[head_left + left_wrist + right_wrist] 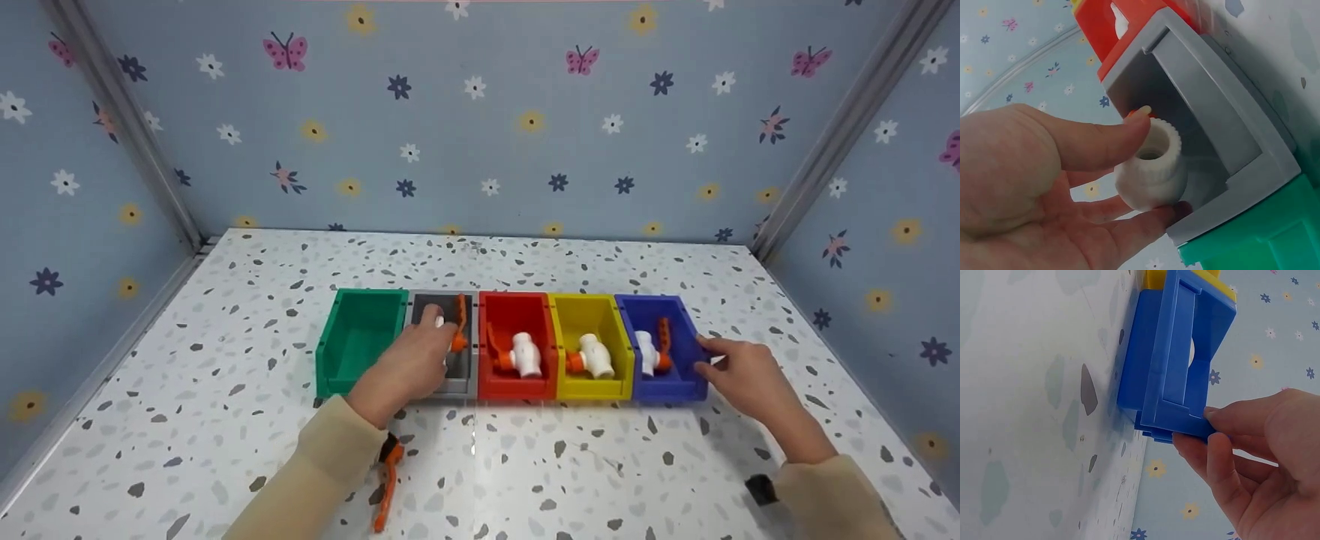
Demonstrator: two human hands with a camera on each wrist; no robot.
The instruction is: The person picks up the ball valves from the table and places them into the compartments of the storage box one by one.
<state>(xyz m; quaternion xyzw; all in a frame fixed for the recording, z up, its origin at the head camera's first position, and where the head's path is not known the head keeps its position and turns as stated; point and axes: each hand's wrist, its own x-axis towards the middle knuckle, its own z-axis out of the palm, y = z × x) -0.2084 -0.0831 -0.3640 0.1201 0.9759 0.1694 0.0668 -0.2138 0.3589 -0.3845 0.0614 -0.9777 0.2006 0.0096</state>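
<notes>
My left hand (417,354) reaches into the grey bin (454,387) and grips a white plastic ball valve (1152,174). Its thumb and fingers lie on opposite sides of the valve's body, and the orange lever (460,319) stands up beside it. On the right, my right hand (750,375) pinches the outer side wall of the blue bin (1154,382) between thumb and fingers. Inside that blue bin is another white valve (645,352) with an orange lever. The left wrist view looks down the open end of the gripped valve.
The red bin (517,388) and yellow bin (592,389) each contain a white valve with an orange lever. A green bin (356,387) ends the joined row at left. Below the left forearm shows a slim orange piece (386,491). Patterned walls (480,120) enclose the speckled table.
</notes>
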